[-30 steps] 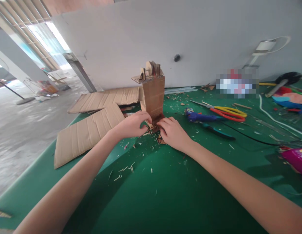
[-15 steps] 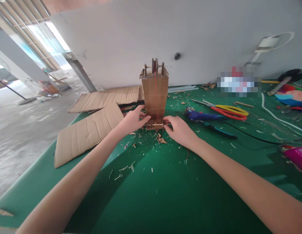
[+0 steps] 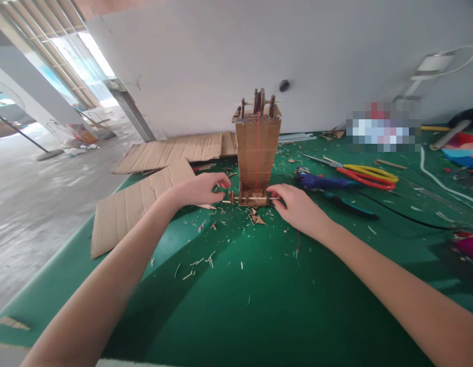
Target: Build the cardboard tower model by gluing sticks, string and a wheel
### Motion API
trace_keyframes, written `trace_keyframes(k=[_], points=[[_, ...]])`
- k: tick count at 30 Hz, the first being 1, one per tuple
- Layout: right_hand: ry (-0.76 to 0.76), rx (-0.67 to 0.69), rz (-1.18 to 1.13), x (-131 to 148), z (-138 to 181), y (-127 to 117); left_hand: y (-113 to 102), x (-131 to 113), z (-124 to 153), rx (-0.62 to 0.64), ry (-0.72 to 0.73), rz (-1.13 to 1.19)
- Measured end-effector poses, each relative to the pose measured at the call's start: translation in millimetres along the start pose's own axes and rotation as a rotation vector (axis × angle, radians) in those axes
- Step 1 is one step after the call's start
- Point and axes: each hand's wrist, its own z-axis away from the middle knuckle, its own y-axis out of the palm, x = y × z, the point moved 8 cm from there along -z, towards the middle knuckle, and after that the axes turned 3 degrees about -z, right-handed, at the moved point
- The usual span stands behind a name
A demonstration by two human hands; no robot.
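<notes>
A tall cardboard tower (image 3: 257, 153) stands upright on the green table (image 3: 259, 295), with small wheels on an axle at its top and a red thread running down its front. A thin wooden stick (image 3: 252, 198) passes through its base. My left hand (image 3: 201, 188) has its fingers curled in a pinch at the stick's left end, beside a small wheel. My right hand (image 3: 297, 208) pinches the stick's right end at the tower's base.
Flat cardboard sheets (image 3: 145, 204) lie at the left, partly over the table edge. A blue glue gun (image 3: 320, 182), yellow and red scissors (image 3: 368, 176), teal pliers (image 3: 351, 209) and a white cable (image 3: 443, 188) lie to the right. Cardboard scraps and splinters litter the surface.
The tower has been turned from angled to facing me square and set upright. Both hands moved out from the base middle to the two ends of the stick.
</notes>
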Motion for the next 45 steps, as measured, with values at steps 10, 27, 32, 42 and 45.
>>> trace_keyframes(k=[10,27,32,42,45], points=[[-0.038,-0.008,0.033,1.8,-1.0,-2.6,10.7,-0.8,-4.2,0.054,0.008,0.031],[-0.010,-0.015,0.012,-0.5,-1.3,-4.1,13.8,-0.2,-3.9,0.086,0.005,0.051],[-0.099,0.015,0.115,12.1,-1.4,-6.6,13.9,-4.5,-0.9,0.136,0.028,0.043],[0.239,0.020,0.855,-54.4,4.9,-69.6,-3.5,-10.6,-0.7,-0.121,0.077,-0.024],[0.315,0.151,0.862,-78.6,10.4,-62.8,4.5,-6.2,-0.5,-0.010,0.053,-0.033]])
